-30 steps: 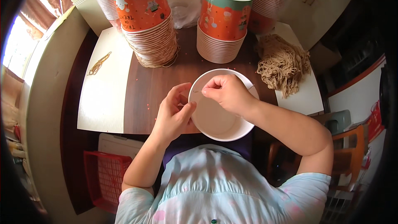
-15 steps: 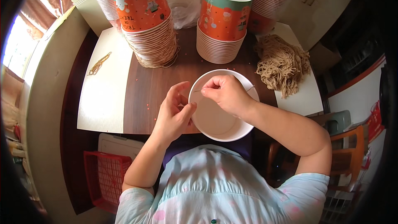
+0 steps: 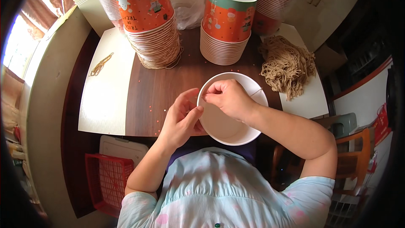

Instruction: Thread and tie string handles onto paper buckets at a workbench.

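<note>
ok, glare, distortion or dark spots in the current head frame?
Head view: window blown out; glare on white left section of the table; pale left-hand panel bends, fisheye rim black; right background dim; left hand and right hand readable, no obvious motion blur.

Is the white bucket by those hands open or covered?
Open: the bucket has no lid; its pale inside shows around the right hand.

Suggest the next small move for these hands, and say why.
Probably the right hand should ease its pinched grip closer to the left inner wall of the white tub. A cord shows at the tub's right side, reaching toward that hand; the pinch is near the left wall, and the left hand waits by the rim there. The cord's end is hidden.
</note>
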The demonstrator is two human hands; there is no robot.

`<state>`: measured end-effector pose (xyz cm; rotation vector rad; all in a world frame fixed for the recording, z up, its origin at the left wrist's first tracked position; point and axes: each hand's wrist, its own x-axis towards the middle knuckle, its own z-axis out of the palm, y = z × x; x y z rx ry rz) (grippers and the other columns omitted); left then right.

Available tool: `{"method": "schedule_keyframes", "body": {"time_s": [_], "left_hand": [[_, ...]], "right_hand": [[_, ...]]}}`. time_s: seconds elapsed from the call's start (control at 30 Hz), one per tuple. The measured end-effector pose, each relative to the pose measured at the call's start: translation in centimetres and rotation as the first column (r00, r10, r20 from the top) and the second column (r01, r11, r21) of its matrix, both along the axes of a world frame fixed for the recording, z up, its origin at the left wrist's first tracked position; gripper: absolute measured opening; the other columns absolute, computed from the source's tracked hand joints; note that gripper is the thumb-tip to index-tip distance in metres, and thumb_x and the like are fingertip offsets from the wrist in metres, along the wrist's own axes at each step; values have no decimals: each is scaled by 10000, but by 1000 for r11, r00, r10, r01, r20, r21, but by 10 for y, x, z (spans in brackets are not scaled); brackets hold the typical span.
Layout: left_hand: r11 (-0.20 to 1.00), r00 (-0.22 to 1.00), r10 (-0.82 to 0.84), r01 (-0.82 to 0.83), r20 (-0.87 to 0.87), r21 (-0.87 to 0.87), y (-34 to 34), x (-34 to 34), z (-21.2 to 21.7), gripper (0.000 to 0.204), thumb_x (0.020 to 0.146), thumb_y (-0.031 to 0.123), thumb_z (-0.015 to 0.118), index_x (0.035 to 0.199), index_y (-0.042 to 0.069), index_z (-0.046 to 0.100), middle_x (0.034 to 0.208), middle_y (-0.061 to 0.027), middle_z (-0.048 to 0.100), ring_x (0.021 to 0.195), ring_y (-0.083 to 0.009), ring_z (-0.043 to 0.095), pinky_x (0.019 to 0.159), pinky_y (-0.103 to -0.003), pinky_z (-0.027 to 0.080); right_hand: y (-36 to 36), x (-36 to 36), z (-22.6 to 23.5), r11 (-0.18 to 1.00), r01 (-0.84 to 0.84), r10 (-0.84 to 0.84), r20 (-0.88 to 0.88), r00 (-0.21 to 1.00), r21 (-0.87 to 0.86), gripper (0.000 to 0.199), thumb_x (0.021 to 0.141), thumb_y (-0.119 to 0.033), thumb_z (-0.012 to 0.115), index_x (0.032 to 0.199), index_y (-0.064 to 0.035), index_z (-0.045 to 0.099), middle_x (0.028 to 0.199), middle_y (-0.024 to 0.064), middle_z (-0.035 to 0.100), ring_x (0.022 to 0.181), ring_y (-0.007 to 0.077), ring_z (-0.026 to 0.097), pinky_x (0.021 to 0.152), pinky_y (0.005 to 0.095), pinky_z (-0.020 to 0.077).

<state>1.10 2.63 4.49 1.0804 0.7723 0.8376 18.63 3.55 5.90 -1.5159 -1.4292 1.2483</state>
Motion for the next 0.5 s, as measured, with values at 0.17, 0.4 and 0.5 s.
{"method": "schedule_keyframes", "body": {"time_s": [0.17, 0.4, 0.5], "left_hand": [[976, 994, -66, 82, 83, -201, 1, 2, -1, 371, 968, 96, 477, 1308, -39, 418, 921, -93, 632, 754, -139, 644, 676, -291, 567], [951, 929, 87, 30, -359, 309, -1, 5, -8, 193, 926, 100, 554, 1026, -50, 623, 829, -100, 670, 737, -143, 656, 638, -266, 524], [913, 880, 146, 55, -452, 403, -1, 4, -6, 157, 880, 93, 592, 939, -46, 633, 771, -113, 660, 705, -128, 631, 612, -273, 496]], "right_hand": [[-1, 5, 3, 999, -50, 49, 74, 996, 5, 134, 829, -108, 637, 782, 13, 672, 710, 45, 655, 680, 89, 575, 627, 265, 476], [-8, 14, 17, 983, -160, 175, 232, 957, -86, 176, 852, -143, 634, 872, 26, 678, 765, 47, 673, 715, 83, 584, 684, 249, 477], [-14, 15, 24, 975, -209, 220, 261, 940, -72, 276, 841, -218, 661, 971, 26, 659, 841, 66, 675, 751, 121, 606, 725, 264, 481]]}}
